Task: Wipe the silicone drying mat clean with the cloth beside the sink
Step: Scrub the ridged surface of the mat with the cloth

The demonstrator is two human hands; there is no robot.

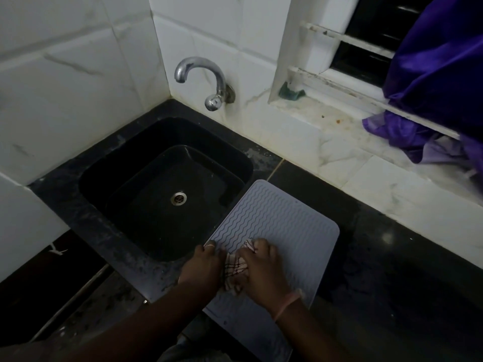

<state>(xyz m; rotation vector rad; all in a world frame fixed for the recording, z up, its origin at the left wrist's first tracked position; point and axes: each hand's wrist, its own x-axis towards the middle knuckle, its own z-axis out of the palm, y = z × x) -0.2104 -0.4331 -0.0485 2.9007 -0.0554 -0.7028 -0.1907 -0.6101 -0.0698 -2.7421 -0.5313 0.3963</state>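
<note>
You are in the wiping step. The mat (pixel 274 231) lies on the tabletop (pixel 392 244), just beside the sink (pixel 146 178). Your right hand (pixel 261 270) presses the cloth (pixel 235 267) on the mat's near part, fingers (pixel 264 245) curled over it. Your left hand (pixel 203 265) holds the mat's edge, fingers bent. Next, I think you push the cloth toward the far end.

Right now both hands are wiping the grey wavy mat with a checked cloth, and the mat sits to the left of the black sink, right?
Not quite. In the head view the grey wavy silicone mat lies to the right of the black square sink, not the left. The rest holds: the left hand and right hand work the white checked cloth on it.
</note>
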